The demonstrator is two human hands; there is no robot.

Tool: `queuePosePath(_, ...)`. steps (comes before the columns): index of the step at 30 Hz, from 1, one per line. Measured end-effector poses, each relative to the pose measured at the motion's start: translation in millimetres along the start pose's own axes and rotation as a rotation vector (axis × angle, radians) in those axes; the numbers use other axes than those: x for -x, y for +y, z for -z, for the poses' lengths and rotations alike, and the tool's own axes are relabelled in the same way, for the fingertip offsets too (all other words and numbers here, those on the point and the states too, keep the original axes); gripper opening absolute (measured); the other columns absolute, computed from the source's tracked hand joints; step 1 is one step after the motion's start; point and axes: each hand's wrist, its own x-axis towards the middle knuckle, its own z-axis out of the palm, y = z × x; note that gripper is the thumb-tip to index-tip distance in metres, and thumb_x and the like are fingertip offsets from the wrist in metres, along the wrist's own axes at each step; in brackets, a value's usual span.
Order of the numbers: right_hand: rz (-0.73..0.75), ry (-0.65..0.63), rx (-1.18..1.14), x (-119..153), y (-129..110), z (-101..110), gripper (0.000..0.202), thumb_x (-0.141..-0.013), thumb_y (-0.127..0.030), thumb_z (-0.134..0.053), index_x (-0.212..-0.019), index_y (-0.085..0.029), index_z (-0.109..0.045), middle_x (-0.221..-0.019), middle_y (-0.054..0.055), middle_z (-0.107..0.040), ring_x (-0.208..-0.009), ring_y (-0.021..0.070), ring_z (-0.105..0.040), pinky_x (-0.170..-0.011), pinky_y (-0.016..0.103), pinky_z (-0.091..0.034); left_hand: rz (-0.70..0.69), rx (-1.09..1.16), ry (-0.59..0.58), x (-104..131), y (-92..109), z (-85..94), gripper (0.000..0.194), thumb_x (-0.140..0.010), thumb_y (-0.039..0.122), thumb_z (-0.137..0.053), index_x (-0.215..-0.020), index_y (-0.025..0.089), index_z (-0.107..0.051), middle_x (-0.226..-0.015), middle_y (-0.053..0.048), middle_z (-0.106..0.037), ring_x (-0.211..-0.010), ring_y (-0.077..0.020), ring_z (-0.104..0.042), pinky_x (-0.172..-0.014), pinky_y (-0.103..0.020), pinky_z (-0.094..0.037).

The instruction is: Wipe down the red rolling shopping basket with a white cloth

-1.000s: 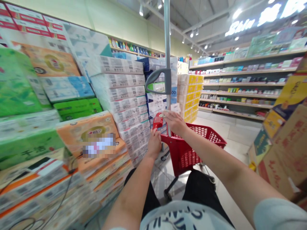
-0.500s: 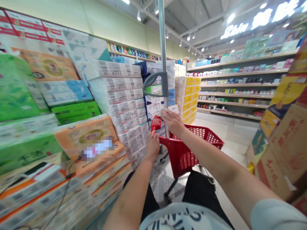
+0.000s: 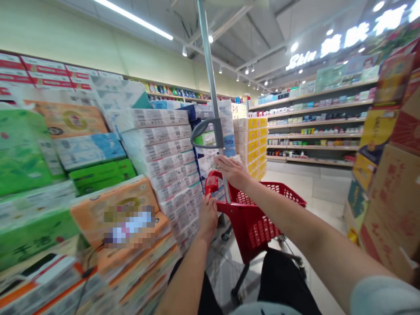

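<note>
A red shopping cart (image 3: 256,227) with a perforated basket stands in front of my legs. Its red plastic handle (image 3: 211,186) is gripped low down by my left hand (image 3: 207,216), fingers wrapped round it. A tall metal pole (image 3: 210,70) rises from the cart's handle side and carries a grey loop-shaped grip (image 3: 206,134). Below that loop, my right hand (image 3: 233,171) lies against the pole, back of the hand up, fingers stretched out. Its palm and thumb are mostly hidden.
Stacked tissue packs (image 3: 167,162) line the left side close to the cart. Yellow-and-white packs (image 3: 257,146) stand ahead. Cardboard boxes (image 3: 393,188) rise on the right. Long shelves (image 3: 315,127) of small goods run along the back, with pale floor tiles (image 3: 295,177) before them.
The view has tilted upward, so the cart, hands and shelves sit lower in the picture. The pole leans more to the left. Both hands keep their places on the cart.
</note>
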Motion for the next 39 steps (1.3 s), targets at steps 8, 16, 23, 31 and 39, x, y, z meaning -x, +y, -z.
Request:
queuePosePath(8,0.073,-0.029,-0.009,68.2,-42.7,-33.1,0.032,-0.098,-0.019,-0.040,-0.122,-0.017,-0.061,-0.137,0.002,-0.054,-0.135,0.0189,-0.038,-0.108,0.036,-0.035,0.016,0.000,-0.003,3.8,2.9,0.2,0.029,-0.096,0.025,-0.032,-0.102,0.018,-0.059,-0.130,-0.013,-0.054,-0.133,-0.0259,-0.042,-0.107,-0.050,-0.041)
queuePosePath(16,-0.065,-0.114,-0.102,70.9,-48.3,-24.8,0.036,-0.097,-0.021,-0.044,-0.132,-0.021,-0.054,-0.143,0.005,-0.047,-0.137,0.0185,-0.036,-0.106,0.037,-0.039,-0.007,-0.009,-0.017,3.8,3.7,-2.6,0.033,-0.096,0.022,-0.030,-0.107,0.016,-0.060,-0.132,-0.015,-0.053,-0.134,-0.0259,-0.040,-0.111,-0.052,-0.036)
queuePosePath(23,-0.021,-0.076,-0.239,109.0,-78.3,-46.9,0.033,-0.095,-0.020,-0.047,-0.125,-0.012,-0.059,-0.132,0.010,-0.058,-0.130,0.0194,-0.045,-0.110,0.035,-0.039,-0.015,-0.117,0.004,11.6,15.1,9.7,0.036,-0.096,0.029,-0.035,-0.125,0.022,-0.055,-0.149,-0.008,-0.040,-0.146,-0.0289,-0.008,-0.114,-0.057,-0.024)
queuePosePath(31,-0.091,-0.127,-0.235,152.5,-100.1,-61.5,0.024,-0.095,-0.020,-0.049,-0.112,-0.023,-0.066,-0.124,0.004,-0.064,-0.126,0.0184,-0.049,-0.099,0.035,-0.047,-0.001,-0.114,-0.008,8.5,16.3,11.2,0.037,-0.095,0.028,-0.037,-0.127,0.021,-0.054,-0.148,-0.008,-0.040,-0.146,-0.0293,-0.009,-0.115,-0.058,-0.019)
queuePosePath(39,-0.038,-0.153,-0.223,153.5,-91.1,-50.8,0.024,-0.095,-0.022,-0.049,-0.113,-0.023,-0.065,-0.127,0.003,-0.062,-0.128,0.0174,-0.045,-0.102,0.036,-0.040,0.046,-0.116,-0.018,7.3,17.6,5.9,0.035,-0.095,0.027,-0.035,-0.123,0.020,-0.056,-0.150,-0.009,-0.038,-0.143,-0.0287,-0.025,-0.116,-0.056,-0.019)
